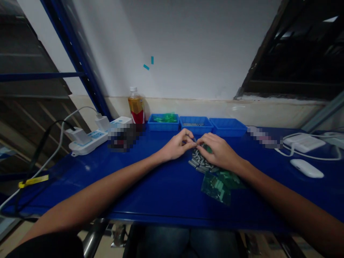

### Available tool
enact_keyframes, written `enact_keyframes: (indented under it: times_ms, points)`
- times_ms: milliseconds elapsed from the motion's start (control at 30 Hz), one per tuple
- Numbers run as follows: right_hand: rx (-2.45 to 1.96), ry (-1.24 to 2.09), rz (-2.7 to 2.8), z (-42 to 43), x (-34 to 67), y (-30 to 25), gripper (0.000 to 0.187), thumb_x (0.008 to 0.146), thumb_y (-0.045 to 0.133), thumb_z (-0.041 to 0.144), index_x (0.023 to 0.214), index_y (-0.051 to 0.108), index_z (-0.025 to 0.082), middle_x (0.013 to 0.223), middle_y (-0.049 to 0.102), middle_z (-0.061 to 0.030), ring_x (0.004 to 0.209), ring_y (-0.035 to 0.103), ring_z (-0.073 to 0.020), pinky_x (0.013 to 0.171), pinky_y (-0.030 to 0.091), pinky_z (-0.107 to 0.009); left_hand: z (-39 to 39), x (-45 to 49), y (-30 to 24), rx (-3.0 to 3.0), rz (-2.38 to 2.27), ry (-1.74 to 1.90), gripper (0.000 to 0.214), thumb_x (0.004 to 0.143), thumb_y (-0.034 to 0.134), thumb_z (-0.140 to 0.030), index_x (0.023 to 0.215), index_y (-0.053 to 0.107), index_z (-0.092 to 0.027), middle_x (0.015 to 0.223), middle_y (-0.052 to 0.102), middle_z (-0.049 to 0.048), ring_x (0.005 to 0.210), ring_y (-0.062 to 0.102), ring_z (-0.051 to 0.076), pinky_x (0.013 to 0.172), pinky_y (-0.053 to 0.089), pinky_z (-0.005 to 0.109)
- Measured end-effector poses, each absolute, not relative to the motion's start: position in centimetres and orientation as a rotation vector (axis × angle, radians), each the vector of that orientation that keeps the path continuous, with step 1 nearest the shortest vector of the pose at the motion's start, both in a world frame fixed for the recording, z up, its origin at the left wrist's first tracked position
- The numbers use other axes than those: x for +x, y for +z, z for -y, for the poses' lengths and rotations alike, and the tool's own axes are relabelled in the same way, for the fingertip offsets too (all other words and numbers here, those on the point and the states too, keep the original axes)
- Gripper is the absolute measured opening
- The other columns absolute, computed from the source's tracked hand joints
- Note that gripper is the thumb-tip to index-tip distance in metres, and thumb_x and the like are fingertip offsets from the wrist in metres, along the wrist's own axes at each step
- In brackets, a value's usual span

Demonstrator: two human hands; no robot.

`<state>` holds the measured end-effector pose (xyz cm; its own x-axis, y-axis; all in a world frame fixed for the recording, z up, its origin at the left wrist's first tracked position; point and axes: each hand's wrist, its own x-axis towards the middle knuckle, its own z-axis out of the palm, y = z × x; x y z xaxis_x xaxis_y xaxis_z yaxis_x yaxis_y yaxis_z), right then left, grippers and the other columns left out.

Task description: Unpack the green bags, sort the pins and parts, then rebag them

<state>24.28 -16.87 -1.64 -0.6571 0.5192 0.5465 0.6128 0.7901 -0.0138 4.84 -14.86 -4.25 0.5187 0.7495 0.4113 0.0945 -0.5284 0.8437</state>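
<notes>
Nearest me, on the blue glossy tabletop (pixel 158 190), lie translucent green plastic bags (pixel 216 187) with small pieces showing through, partly beneath my right forearm. Just beyond them, and partly under my right hand (pixel 218 149), is a loose heap of short silver metal cylinders (pixel 200 161). At the heap's far edge my fingertips meet: my left hand (pixel 177 145) has thumb and fingers drawn together in a pinch on a small dark piece (pixel 194 139), too small and blurred to identify, while my right hand's fingers curl down close against it; whether they grip it too, I cannot tell. I judge the step in hand to be close fingertip work on that one piece, with the rest of the cylinders lying loose. To my mind, the next move calls for a light, steady pinch and a right wrist kept from scattering the heap. Farther off, against the wall, stand three shallow blue plastic trays: the left one (pixel 163 127) holds green translucent material, the middle one (pixel 197 131) thin metallic-looking pieces, and the right one (pixel 229 132) sits beside them.
</notes>
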Motion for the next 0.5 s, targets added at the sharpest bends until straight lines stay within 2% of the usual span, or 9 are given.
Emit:
enact_keyframes:
  times_ms: [67,133,233,300,367,433,500]
  points:
    - [-0.896,-0.275,2.400,15.9,25.1,-1.2,0.010,0.085,0.049,0.024,0.084,0.057,0.018,0.081,0.061,-0.0059,0.079,0.055,-0.0195,0.073,0.041,-0.032,14.6,4.7,-4.3,2.080,-0.768,1.016,0.019,0.092,0.045,-0.031,0.105,0.042,-0.018,0.085,0.063,0.0043,0.083,0.062,0.016,0.074,0.047,0.030]
    - [-1.062,-0.341,2.313,14.2,26.4,-0.6,0.013,0.083,0.049,0.027,0.082,0.058,0.018,0.081,0.062,-0.0067,0.080,0.056,-0.0206,0.075,0.041,-0.032,13.9,4.6,-4.4,2.335,-0.877,0.968,0.022,0.093,0.040,-0.025,0.113,0.044,-0.016,0.100,0.063,0.0090,0.095,0.060,0.019,0.084,0.046,0.035]
    - [-1.566,-0.320,2.125,10.1,29.2,0.3,0.018,0.082,0.048,0.029,0.084,0.062,0.018,0.091,0.066,-0.0093,0.090,0.057,-0.0228,0.078,0.040,-0.031,12.6,4.6,-4.5,2.741,-0.952,0.773,0.038,0.088,0.043,-0.013,0.126,0.043,-0.014,0.127,0.052,0.0140,0.116,0.049,0.023,0.097,0.039,0.040]
    - [-1.869,-0.205,2.034,7.2,30.9,0.5,0.022,0.080,0.049,0.032,0.085,0.065,0.016,0.094,0.067,-0.0120,0.091,0.059,-0.0251,0.073,0.041,-0.031,11.8,4.9,-4.5,2.885,-0.932,0.623,0.044,0.086,0.043,-0.009,0.130,0.043,-0.016,0.136,0.046,0.0128,0.122,0.044,0.024,0.099,0.038,0.040]
    - [-2.004,-0.103,2.022,4.7,32.1,0.5,0.023,0.077,0.054,0.033,0.076,0.067,0.015,0.081,0.068,-0.0128,0.080,0.062,-0.0251,0.065,0.041,-0.030,11.3,5.1,-4.4,2.951,-0.917,0.541,0.039,0.087,0.044,-0.011,0.125,0.049,-0.019,0.130,0.052,0.0093,0.118,0.047,0.022,0.095,0.041,0.036]
    - [-2.068,-0.010,2.044,2.9,32.7,0.2,0.022,0.072,0.060,0.033,0.065,0.068,0.014,0.067,0.067,-0.0113,0.068,0.062,-0.0236,0.059,0.041,-0.029,11.0,5.2,-4.5,2.965,-0.952,0.555,0.028,0.088,0.046,-0.016,0.113,0.058,-0.019,0.114,0.061,0.0075,0.106,0.053,0.020,0.089,0.043,0.033]
    - [-2.094,0.056,2.060,1.9,32.8,0.0,0.021,0.069,0.063,0.032,0.061,0.067,0.014,0.061,0.065,-0.0104,0.063,0.062,-0.0234,0.056,0.040,-0.029,11.0,5.1,-4.8,2.942,-1.028,0.621,0.020,0.090,0.047,-0.023,0.102,0.062,-0.018,0.101,0.063,0.0076,0.096,0.055,0.020,0.084,0.044,0.032]
